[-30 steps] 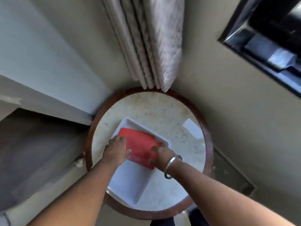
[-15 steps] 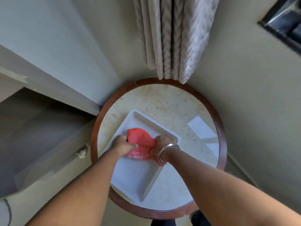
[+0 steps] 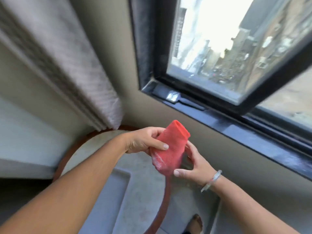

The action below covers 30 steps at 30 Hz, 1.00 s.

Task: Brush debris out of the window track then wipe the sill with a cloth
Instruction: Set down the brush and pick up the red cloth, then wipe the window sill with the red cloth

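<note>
- The view has swung up from the counter point(image 3: 101, 149) to the window sill point(image 3: 253, 137).
- The red cloth point(image 3: 168, 147), lifted off the tray point(image 3: 116, 191), is pinched by left hand point(image 3: 143, 141) and right hand point(image 3: 194, 164), folded: wiping looks next.

Cloth point(image 3: 168, 149): red knitted fabric, matt, fine ribbed weave. Window sill point(image 3: 253, 134): dark metal, semi-gloss, dusty. Pane point(image 3: 219, 48): clear glass. Curtain point(image 3: 67, 65): grey woven textile. Bangle point(image 3: 211, 180): polished metal. Table rim point(image 3: 164, 191): glossy wood

a grey curtain point(image 3: 101, 92) hangs above a round table point(image 3: 145, 208) bearing a white tray point(image 3: 125, 176).
</note>
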Each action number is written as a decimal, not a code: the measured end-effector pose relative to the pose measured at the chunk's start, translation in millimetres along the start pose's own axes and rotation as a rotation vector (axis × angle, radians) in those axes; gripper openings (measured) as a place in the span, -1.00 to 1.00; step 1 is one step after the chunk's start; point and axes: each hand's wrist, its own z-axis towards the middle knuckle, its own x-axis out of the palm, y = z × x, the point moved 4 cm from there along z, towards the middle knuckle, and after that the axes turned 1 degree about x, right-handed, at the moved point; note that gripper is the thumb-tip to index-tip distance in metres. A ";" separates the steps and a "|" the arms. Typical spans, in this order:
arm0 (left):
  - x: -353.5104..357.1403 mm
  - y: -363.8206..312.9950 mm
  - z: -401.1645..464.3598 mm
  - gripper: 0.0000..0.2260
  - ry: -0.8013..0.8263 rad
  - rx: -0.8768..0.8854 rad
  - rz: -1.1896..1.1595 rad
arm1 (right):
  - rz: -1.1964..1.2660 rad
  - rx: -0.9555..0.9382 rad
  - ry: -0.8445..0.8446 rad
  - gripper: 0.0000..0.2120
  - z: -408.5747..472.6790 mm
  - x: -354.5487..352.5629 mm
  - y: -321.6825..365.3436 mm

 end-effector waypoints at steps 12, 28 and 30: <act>82.1 -101.9 155.3 -0.77 -0.203 0.285 -0.020 | -0.317 -0.023 -0.985 -0.55 -106.6 -195.5 34.8; 47.1 -59.4 170.6 -0.28 -1.137 0.038 1.040 | -1.152 0.015 -0.505 -0.32 -0.3 -145.9 -4.8; 62.7 -62.6 178.5 -0.23 -1.066 0.154 1.211 | -1.177 0.027 -0.591 -0.32 -38.3 -167.5 -28.3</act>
